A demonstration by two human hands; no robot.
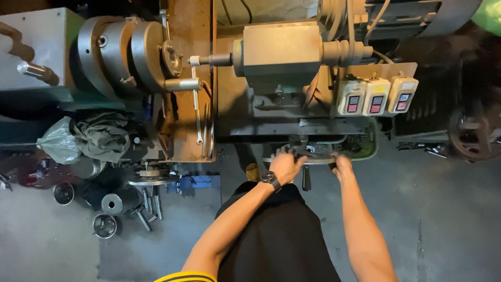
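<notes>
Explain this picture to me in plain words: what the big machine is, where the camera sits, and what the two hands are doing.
The single picture comes from a camera on the person's head, looking straight down. The big grey metal machine looks like a workshop lathe: its round steel chuck sits at the left, and three cream switch boxes with red and black buttons are mounted at the right. Both bare hands grip a round metal handwheel at the machine's front edge. The left hand, with a black wristwatch, holds its left side; the right hand holds its right side, somewhat blurred. On the grey concrete floor at the left lie round steel parts and rods, beside a crumpled green cloth.
</notes>
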